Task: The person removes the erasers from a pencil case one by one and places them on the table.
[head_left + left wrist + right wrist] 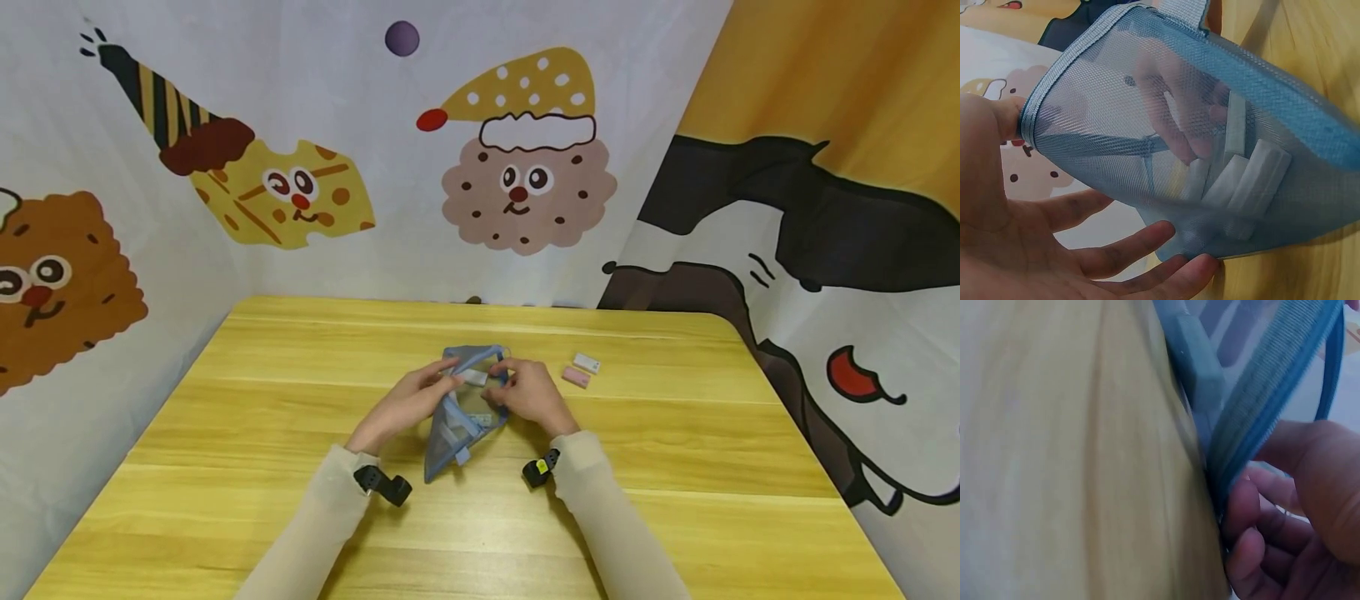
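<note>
A blue mesh zip pouch (441, 446) stands with its mouth spread on the table, small pale rectangular blocks (1260, 178), perhaps erasers, showing through its mesh. My left hand (408, 404) holds the pouch's left side, thumb over the rim and fingers spread along the outside of the mesh. At the opposite side my right hand (528, 392) grips the rim (1272, 381), some fingers curled outside and others reaching into the mouth. Part of the right fingers shows blurred through the mesh in the left wrist view. A grey-green block (1200, 362) lies inside near the rim.
To the right of the pouch, a white block (587, 362) and a pink block (576, 377) lie side by side on the wooden table (675, 467). A cartoon-printed cloth (420, 208) hangs behind the table. Each wrist carries a black camera (536, 472).
</note>
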Tool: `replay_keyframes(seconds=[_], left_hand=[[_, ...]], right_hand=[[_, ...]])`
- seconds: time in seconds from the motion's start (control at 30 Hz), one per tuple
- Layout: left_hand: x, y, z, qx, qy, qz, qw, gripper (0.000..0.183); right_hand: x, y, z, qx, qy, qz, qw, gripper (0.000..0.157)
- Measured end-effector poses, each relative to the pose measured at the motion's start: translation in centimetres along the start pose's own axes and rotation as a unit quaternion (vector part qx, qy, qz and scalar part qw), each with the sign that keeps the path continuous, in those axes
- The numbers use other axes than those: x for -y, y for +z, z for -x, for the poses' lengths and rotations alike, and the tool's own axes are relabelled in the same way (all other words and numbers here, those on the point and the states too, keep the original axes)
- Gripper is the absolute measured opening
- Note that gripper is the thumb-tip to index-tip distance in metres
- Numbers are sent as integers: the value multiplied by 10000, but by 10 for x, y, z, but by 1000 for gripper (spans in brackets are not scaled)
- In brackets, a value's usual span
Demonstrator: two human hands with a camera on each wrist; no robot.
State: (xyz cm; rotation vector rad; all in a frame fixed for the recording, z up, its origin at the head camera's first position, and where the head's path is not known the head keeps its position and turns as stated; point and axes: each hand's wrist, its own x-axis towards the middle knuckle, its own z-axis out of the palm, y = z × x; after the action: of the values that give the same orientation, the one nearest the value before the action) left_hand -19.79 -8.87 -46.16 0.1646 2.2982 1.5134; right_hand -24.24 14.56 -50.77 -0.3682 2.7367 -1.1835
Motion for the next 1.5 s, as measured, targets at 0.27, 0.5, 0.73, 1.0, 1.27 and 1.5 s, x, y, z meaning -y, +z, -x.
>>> replay_keyframes(seconds=[0.27, 0.5, 0.73, 1.0, 1.27, 1.5], left_hand=[[0, 1, 2, -21, 54, -141, 9999, 57], [0, 1, 2, 30, 35, -123, 9999, 56], [1, 1, 0, 151, 29, 110, 9998, 55], [-1, 1, -4, 230, 30, 285, 9993, 55], [1, 1, -2, 166, 7, 355, 9992, 52], [2, 1, 0, 134, -20, 474, 9988, 53]], right_hand=[[4, 5, -2, -312, 234, -41, 9992, 27], [2, 6, -3, -340, 260, -100, 9990, 19], [-4, -3, -1, 53, 127, -195, 9997, 17], [-8, -11, -1, 297, -60, -58, 9995, 14], [-6, -8, -1, 357, -261, 105, 9990, 22], [-10, -12, 0, 616, -574, 80, 9964, 18]])
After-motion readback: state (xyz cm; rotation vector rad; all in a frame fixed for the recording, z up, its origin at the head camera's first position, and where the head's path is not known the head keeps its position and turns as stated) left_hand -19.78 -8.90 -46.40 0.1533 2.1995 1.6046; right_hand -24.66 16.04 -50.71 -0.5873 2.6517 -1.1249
